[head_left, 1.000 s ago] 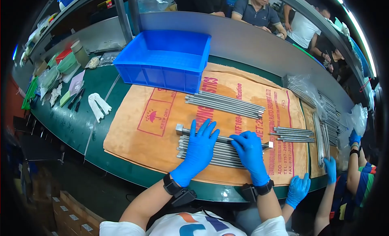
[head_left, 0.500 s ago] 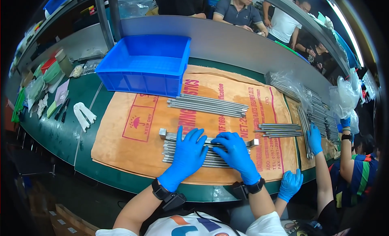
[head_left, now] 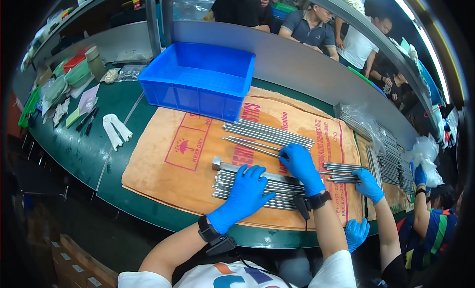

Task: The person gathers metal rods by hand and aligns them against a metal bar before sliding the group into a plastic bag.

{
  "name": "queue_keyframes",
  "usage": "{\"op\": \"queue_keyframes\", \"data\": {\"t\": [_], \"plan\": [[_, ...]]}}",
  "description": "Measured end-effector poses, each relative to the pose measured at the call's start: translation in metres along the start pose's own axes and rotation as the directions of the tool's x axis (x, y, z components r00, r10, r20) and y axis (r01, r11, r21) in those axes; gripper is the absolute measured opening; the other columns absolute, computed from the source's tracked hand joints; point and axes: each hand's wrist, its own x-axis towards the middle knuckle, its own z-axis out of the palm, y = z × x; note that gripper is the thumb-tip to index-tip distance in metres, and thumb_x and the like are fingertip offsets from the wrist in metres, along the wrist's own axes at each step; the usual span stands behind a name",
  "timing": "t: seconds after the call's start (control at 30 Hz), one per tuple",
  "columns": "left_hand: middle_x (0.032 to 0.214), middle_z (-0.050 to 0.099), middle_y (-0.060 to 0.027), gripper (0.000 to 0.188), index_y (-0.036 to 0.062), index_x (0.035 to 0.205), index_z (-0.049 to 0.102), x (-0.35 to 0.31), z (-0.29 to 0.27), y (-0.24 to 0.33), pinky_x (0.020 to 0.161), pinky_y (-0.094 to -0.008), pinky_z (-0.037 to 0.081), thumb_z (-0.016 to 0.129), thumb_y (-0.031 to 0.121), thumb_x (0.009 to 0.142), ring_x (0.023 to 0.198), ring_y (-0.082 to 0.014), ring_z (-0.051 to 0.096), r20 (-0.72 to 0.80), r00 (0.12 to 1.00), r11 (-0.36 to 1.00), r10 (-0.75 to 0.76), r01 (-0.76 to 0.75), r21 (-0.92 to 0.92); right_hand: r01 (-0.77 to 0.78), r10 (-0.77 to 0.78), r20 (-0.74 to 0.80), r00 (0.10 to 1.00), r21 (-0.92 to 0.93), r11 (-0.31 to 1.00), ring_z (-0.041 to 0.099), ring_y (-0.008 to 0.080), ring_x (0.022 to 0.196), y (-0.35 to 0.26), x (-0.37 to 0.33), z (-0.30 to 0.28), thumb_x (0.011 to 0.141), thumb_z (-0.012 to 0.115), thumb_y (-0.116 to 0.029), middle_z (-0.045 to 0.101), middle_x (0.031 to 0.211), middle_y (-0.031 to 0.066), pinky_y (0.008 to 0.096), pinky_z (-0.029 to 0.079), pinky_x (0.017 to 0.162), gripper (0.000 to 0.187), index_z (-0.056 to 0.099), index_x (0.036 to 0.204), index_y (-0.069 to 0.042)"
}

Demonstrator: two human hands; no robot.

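My left hand [head_left: 245,193], in a blue glove, lies with its fingers stretched over a row of thin metal rods [head_left: 283,195] on the brown sack sheet. Behind that row runs a metal bar with a square block [head_left: 216,163] at its left end; my right arm and hand hide its other end. My right hand [head_left: 303,170], also gloved in blue, is closed on the right ends of a few metal rods [head_left: 248,144]. These slant between the near row and a farther row of rods [head_left: 269,133].
A blue plastic bin [head_left: 198,97] stands behind on the sheet. At right, a co-worker's gloved hand [head_left: 368,185] touches another group of rods [head_left: 344,171]; their other hand [head_left: 356,235] is at the table edge. White cloth [head_left: 116,131] and tools lie left.
My right hand has moved from the near row outward and right, with a few rods now in its grip. My left hand stays on the near row. The co-worker's hand has reached the right-hand rods.
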Motion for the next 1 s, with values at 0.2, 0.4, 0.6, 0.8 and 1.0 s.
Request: {"op": "queue_keyframes", "data": {"t": [0.2,0.4,0.6,0.8,1.0], "plan": [[0.129,0.052,-0.0169,0.025,0.0012,0.101,0.063,0.001,0.005,-0.004,0.109,-0.0522,0.029,0.067,0.02,0.085,0.124,-0.0326,0.046,-0.067,0.997,0.998,-0.028,0.025,-0.053,-0.027,0.026,-0.109,0.994,-0.009,1.0,0.061,0.0313,0.083,-0.007,-0.022,0.005,0.083,0.07,-0.017,0.062,0.086,0.0122,0.0415,0.049,0.069,0.012,0.067,0.09,-0.008],[0.134,0.05,-0.0169,0.029,0.0015,0.112,0.062,0.002,0.004,-0.008,0.113,-0.0571,0.02,0.062,0.008,0.084,0.13,-0.0323,0.043,-0.166,0.986,0.996,-0.014,0.028,0.08,-0.065,0.119,-0.257,0.959,0.212,0.975,0.059,0.0266,0.077,-0.041,-0.062,-0.017,0.081,0.073,-0.016,0.061,0.079,0.0089,0.0385,0.045,0.065,0.01,0.073,0.089,-0.009],[0.133,0.051,-0.015,0.039,0.0029,0.118,0.061,0.004,-0.002,-0.008,0.114,-0.061,0.014,0.059,0.001,0.079,0.131,-0.0308,0.043,-0.091,0.995,0.983,-0.039,0.055,0.177,-0.037,0.11,-0.309,0.945,0.233,0.972,0.056,0.0244,0.076,-0.045,-0.076,-0.012,0.08,0.074,-0.017,0.06,0.078,0.0073,0.0364,0.043,0.065,0.011,0.074,0.088,-0.009],[0.128,0.055,-0.0135,0.038,0.0035,0.117,0.06,0.003,0.005,-0.011,0.115,-0.0603,0.014,0.059,0.0,0.079,0.129,-0.0299,0.045,-0.057,0.998,0.985,-0.036,0.045,0.164,-0.051,0.113,-0.267,0.957,0.226,0.973,0.056,0.0261,0.08,-0.042,-0.077,-0.014,0.082,0.072,-0.016,0.06,0.081,0.0094,0.0367,0.043,0.071,0.012,0.073,0.089,-0.006],[0.123,0.057,-0.0143,0.035,0.0017,0.112,0.062,0.004,0.005,-0.015,0.114,-0.06,0.016,0.056,0.0,0.078,0.124,-0.0299,0.049,-0.083,0.997,0.988,0.001,0.012,0.154,0.003,0.081,-0.259,0.962,0.307,0.952,0.056,0.0261,0.081,-0.04,-0.07,-0.004,0.081,0.072,-0.017,0.062,0.083,0.0083,0.037,0.044,0.072,0.01,0.074,0.089,-0.01]]}}
